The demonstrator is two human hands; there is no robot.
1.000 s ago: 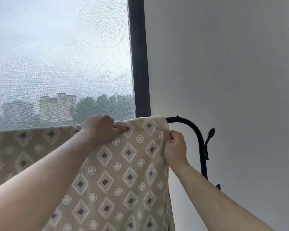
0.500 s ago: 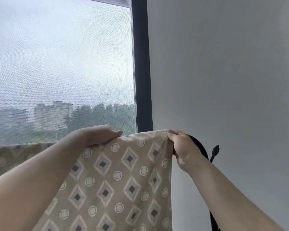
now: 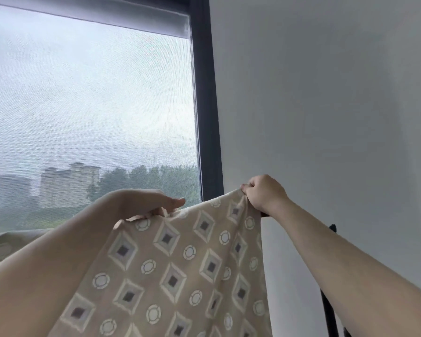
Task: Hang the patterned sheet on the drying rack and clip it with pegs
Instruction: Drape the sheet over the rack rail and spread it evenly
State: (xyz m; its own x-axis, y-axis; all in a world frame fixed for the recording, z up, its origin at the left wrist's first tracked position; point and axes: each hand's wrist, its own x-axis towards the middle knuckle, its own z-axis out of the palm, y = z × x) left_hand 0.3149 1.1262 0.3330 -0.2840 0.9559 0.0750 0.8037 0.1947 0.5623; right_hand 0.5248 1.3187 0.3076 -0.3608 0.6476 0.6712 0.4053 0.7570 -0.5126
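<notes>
The patterned sheet (image 3: pixel 180 268), beige with grey diamonds and white rings, hangs down in front of me. Its top edge is raised between my hands. My right hand (image 3: pixel 265 194) is closed on the sheet's top right corner. My left hand (image 3: pixel 144 203) lies over the top edge further left, fingers stretched flat and thumb under the cloth, pinching it. The black drying rack (image 3: pixel 329 310) shows only as a post and a hook tip behind my right forearm. Its top bar is almost wholly hidden by my right hand. No pegs are in view.
A window with a mesh screen (image 3: pixel 90 113) fills the left side, with a dark frame (image 3: pixel 206 105) at its right edge. A plain white wall (image 3: pixel 326 105) stands right behind the rack. More of the sheet (image 3: pixel 7 244) stretches off to the left.
Both hands have lifted the sheet's top edge up from the rack's bar, the right hand carrying its corner up and right. My left fingers have flattened out. My view has tilted upward.
</notes>
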